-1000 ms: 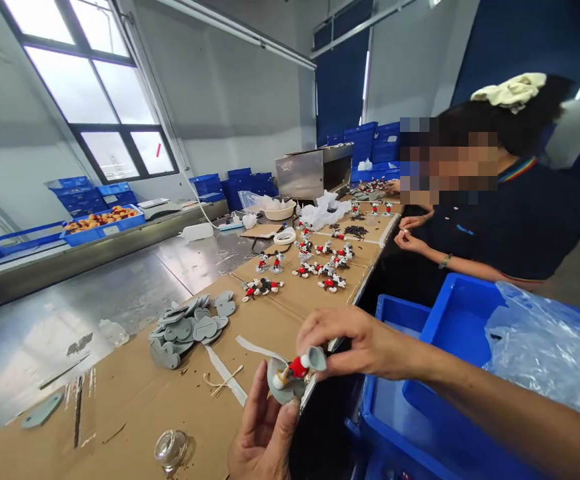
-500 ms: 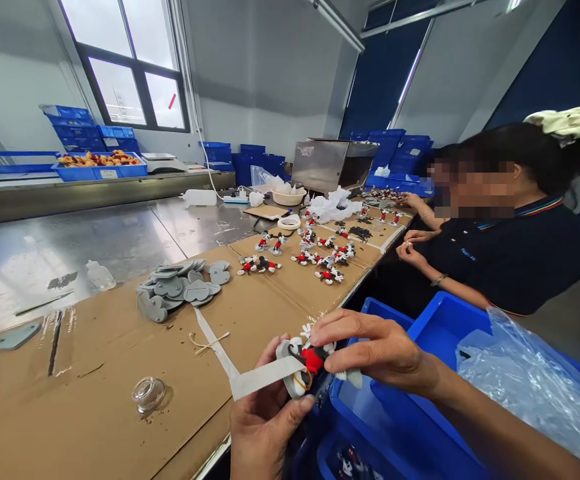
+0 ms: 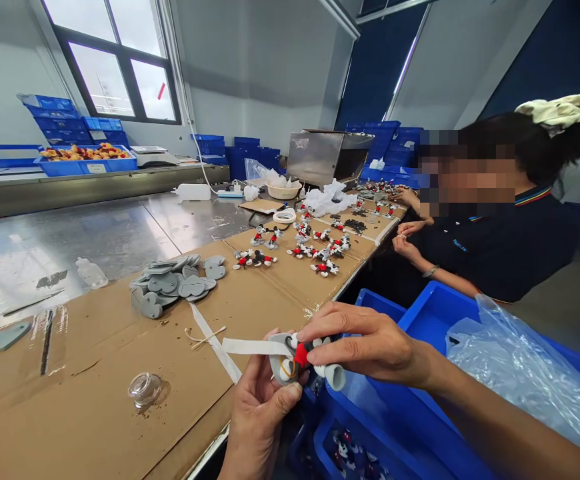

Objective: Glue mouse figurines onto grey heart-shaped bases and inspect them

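Over the table's front edge, my left hand (image 3: 265, 407) grips a small mouse figurine (image 3: 301, 354) by its grey base (image 3: 276, 360). My right hand (image 3: 370, 343) closes its fingers on the figurine's upper part, partly covering it. The figurine lies tilted on its side, red in the middle with white shoes and gloves. A white strip (image 3: 255, 347) sticks out leftward from beside its legs, and a yellowish rubber band (image 3: 285, 368) loops round the feet. A grey cup-like piece (image 3: 336, 377) shows below my right fingers; how it joins the figurine is unclear.
Grey flat bases (image 3: 170, 283) are piled on the cardboard (image 3: 85, 400), near a small glass jar (image 3: 145, 389) and rubber bands (image 3: 205, 339). Several figurines (image 3: 324, 268) lie farther back. Blue bins (image 3: 435, 313) stand below at right, one holding plastic bags (image 3: 520, 353). A co-worker (image 3: 500, 247) sits at right.
Both hands have turned the figurine slightly, and the white strip now points nearly level to the left. The grey cup-like piece shows more clearly. My view has shifted slightly.
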Tool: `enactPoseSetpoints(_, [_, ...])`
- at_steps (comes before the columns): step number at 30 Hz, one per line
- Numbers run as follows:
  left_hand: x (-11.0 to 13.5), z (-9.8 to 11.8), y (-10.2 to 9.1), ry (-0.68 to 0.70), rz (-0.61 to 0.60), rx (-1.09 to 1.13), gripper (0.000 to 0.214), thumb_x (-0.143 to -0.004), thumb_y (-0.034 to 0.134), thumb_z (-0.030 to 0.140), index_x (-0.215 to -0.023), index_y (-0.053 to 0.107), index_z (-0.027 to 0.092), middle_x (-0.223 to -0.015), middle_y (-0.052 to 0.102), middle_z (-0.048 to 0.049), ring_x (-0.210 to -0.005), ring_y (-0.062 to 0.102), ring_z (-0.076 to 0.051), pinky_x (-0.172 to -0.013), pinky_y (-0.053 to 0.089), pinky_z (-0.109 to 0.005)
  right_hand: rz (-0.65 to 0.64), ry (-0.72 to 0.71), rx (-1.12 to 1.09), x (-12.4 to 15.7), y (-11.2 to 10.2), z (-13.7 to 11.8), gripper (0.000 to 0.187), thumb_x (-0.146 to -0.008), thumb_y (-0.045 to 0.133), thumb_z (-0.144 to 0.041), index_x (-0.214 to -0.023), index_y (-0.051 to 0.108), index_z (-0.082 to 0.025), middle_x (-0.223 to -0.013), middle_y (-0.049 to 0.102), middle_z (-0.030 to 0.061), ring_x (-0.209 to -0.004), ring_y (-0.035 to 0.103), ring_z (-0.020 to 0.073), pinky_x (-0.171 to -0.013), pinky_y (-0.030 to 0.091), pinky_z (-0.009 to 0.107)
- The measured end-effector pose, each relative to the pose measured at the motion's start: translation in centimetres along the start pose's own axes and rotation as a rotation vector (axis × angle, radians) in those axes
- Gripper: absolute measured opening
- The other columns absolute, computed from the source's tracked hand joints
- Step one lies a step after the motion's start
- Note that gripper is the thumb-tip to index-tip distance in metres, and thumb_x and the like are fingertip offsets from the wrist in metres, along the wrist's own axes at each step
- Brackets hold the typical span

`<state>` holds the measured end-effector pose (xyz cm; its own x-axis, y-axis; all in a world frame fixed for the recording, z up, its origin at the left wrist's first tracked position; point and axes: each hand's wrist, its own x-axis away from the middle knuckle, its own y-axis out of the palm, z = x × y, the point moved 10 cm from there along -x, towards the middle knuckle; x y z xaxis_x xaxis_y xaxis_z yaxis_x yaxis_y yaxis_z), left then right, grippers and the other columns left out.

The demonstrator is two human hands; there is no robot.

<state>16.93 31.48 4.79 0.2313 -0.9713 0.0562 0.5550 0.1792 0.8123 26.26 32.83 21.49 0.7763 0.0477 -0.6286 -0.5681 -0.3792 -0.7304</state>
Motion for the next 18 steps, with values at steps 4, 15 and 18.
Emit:
enactPoseSetpoints(4, [0.1, -0.5, 0.2, -0.063, -0.033, 0.029, 0.062, -0.064, 0.090, 0.019, -0.121, 0.067, 0.025, -0.122, 0.066, -0.0117, -0.105, 0.067, -0.024, -0.088, 0.056, -0.029, -0.002, 0.012, 0.009, -0.2, 0.0, 0.1, 0.024, -0.097, 0.055, -0.017, -0.119, 0.065, -0.015, -0.113, 0.069, 0.0152, -0.108, 0.065, 0.0174, -0.094, 0.053, 0.029])
enactPoseSetpoints(15, [0.4, -2.1, 0.2, -0.202, -0.015, -0.086, 0.051, -0.061, 0.092, 0.034, -0.101, 0.072, 0.010, -0.098, 0.072, -0.0186, -0.077, 0.072, -0.024, -0.068, 0.060, -0.024, 0.085, 0.386, -0.022, 0.0, 0.0, 3.0, 0.018, -0.089, 0.069, -0.028, -0.102, 0.070, -0.016, -0.095, 0.073, 0.0076, -0.088, 0.069, 0.0148, -0.081, 0.054, 0.023])
enactPoseSetpoints(18, [0.3, -2.2, -0.2, -0.195, 0.014, -0.074, 0.060, -0.059, 0.093, 0.035, -0.110, 0.069, 0.012, -0.102, 0.071, -0.0179, -0.079, 0.072, -0.027, -0.067, 0.061, -0.029, 0.099, 0.620, -0.074, 1.1, 0.1, 4.9, 0.019, -0.086, 0.071, -0.033, -0.095, 0.072, -0.016, -0.087, 0.073, 0.0053, -0.075, 0.066, 0.0133, -0.069, 0.052, 0.021])
